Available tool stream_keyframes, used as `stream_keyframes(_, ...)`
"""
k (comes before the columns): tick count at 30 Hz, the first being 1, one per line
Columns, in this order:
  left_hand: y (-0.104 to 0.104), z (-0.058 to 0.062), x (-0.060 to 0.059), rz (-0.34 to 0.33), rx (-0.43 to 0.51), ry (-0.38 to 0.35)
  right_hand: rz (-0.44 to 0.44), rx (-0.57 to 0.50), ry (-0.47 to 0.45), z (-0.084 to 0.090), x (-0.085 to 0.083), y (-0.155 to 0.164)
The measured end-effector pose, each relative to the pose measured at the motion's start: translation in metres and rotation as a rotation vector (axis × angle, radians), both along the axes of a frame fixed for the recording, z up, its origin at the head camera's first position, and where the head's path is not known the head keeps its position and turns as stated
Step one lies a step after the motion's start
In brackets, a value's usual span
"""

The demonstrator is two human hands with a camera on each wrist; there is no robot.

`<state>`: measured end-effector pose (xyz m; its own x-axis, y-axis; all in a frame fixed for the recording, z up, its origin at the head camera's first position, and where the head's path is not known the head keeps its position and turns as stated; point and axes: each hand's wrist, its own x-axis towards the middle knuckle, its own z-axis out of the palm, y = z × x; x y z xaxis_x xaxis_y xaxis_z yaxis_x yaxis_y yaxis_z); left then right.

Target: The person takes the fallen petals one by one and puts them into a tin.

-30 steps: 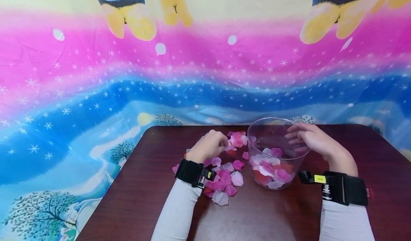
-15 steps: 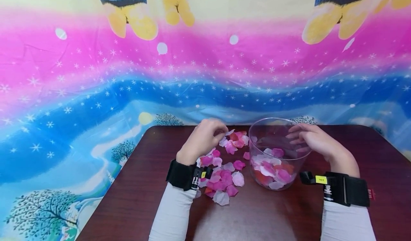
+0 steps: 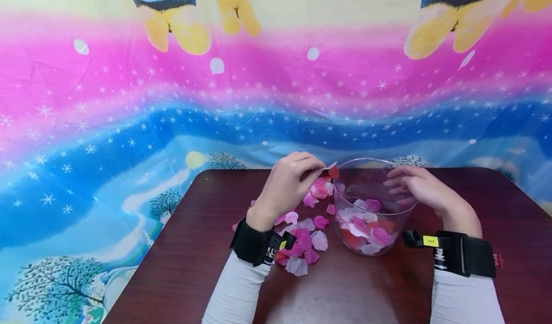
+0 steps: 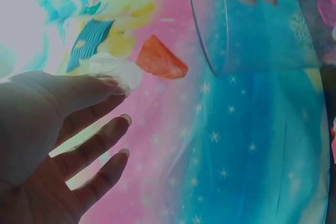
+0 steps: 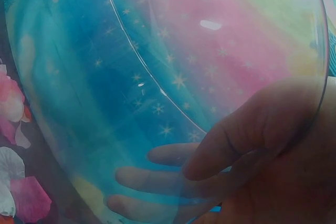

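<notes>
Near edge: two forearms in white sleeves, a black wrist strap on each, over a dark brown desk [image 3: 181,266].

Loose petals [image 3: 302,242] lie in a pile on the desk just left of the cup and under the left forearm: pink, white, some red. A few more sit further back, touching the cup's left wall.

Clear plastic cup [image 3: 371,209] stands upright on the desk, right of the pile. Its bottom holds a layer of mixed petals. In the right wrist view, the cup wall [image 5: 173,77] fills the frame.

Right hand [image 3: 424,187] grips the cup's far-right rim: thumb outside the wall, fingers [image 5: 157,177] curled inside and seen through the plastic.

Left hand [image 3: 286,185] is raised off the desk just left of the cup rim. Thumb and forefinger pinch two petals together: red petal [image 3: 333,172] and a white petal [image 4: 113,69] behind it. In the left wrist view, the red petal [image 4: 160,59] sticks out past the white one towards the cup rim [image 4: 207,30], near it but not touching. The other three fingers [image 4: 100,140] are spread loosely and straight, holding nothing.

The red petal sits level with the rim at the cup's left edge, not inside.

Far side: a printed cloth backdrop [image 3: 129,98] with pink and blue starred bands, trees lower left and cartoon figures along the top.
</notes>
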<state>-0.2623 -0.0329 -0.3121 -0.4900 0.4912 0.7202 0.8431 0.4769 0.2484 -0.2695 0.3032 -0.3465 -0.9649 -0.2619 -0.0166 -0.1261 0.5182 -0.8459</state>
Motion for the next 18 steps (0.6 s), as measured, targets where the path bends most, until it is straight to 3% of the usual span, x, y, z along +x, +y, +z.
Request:
stream_keyframes(4, 0.011, -0.002, 0.005, -0.002, -0.042, 0.018, -0.003, 0.0, -0.005, 0.0, 0.0, -0.001)
stream_keyframes(12, 0.031, -0.01, 0.009, 0.038, -0.229, 0.038, -0.002, -0.004, -0.004, 0.002, 0.001, -0.001)
stream_keyframes(18, 0.034, -0.013, 0.008, 0.038, -0.271, 0.04, -0.001, -0.003, -0.007, 0.002, 0.001, -0.001)
